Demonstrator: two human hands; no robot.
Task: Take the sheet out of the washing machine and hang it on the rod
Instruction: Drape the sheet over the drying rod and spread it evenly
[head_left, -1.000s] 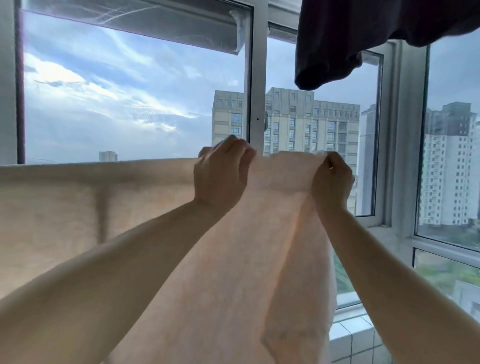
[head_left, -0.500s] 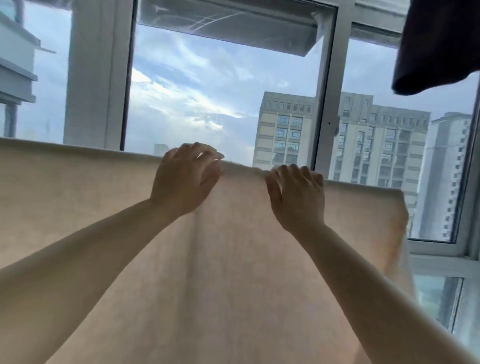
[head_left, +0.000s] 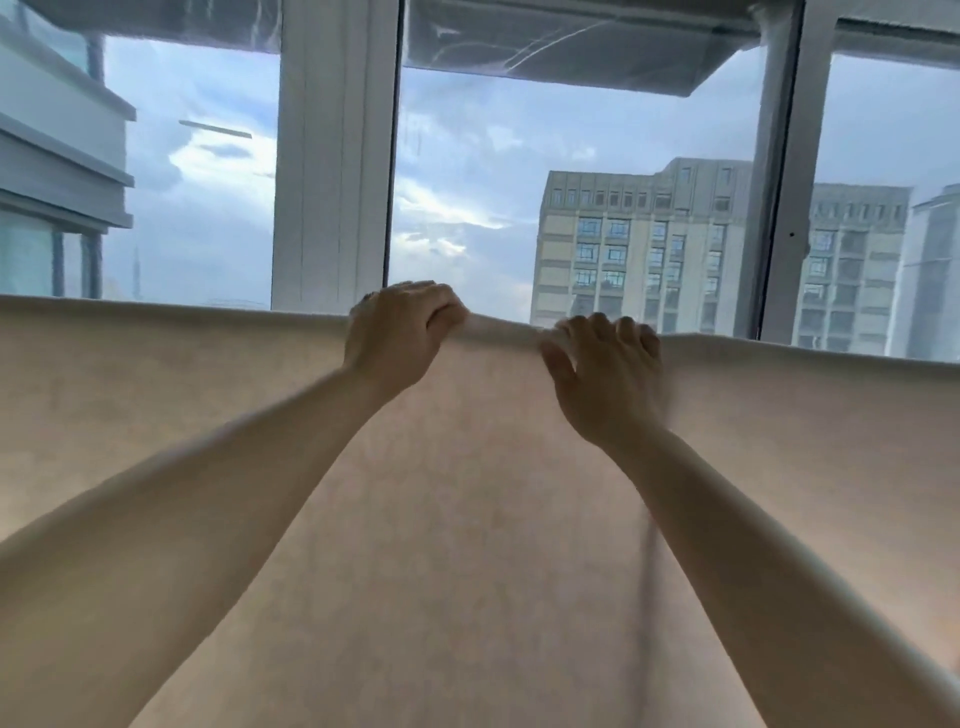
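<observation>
Sheet (head_left: 467, 519): pale beige, thin, light glowing through, mostly smooth. It hangs across the whole view before the window (head_left: 571, 218), its top edge a level fold; rod hidden beneath. Left hand (head_left: 397, 338) grips the fold, fingers curled over it. Right hand (head_left: 605, 374) just beside, fingers hooked over the edge, thumb spread.

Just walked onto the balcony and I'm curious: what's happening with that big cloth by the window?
A person is hanging a pale beige sheet in front of the window. It is already draped, its top edge running straight across the view; the rod itself is hidden under it. The left hand grips the top fold, and the right hand curls its fingers over the fold close beside it, apparently evening it out.
</observation>
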